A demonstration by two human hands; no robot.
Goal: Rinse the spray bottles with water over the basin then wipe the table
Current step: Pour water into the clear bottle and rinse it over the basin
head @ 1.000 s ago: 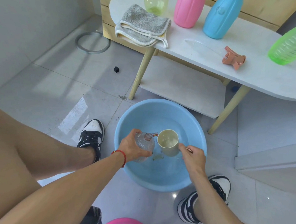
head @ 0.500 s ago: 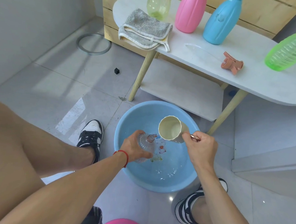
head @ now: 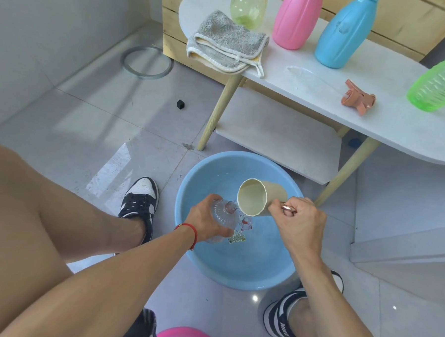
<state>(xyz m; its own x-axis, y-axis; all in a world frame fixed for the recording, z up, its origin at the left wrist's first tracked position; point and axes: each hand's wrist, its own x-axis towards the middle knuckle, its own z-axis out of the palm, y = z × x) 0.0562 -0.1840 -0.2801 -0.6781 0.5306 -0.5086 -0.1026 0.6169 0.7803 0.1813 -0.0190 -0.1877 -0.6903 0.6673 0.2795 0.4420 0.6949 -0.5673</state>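
Glossy grey tiled floor, pale wall, wooden crate behind.

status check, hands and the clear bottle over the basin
Left hand grips clear plastic bottle over blue basin. Right hand holds tilted cream cup at bottle mouth. Nothing blocking.

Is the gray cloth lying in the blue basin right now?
No, the gray cloth lies folded on the white table near its left end, well apart from the blue basin on the floor.
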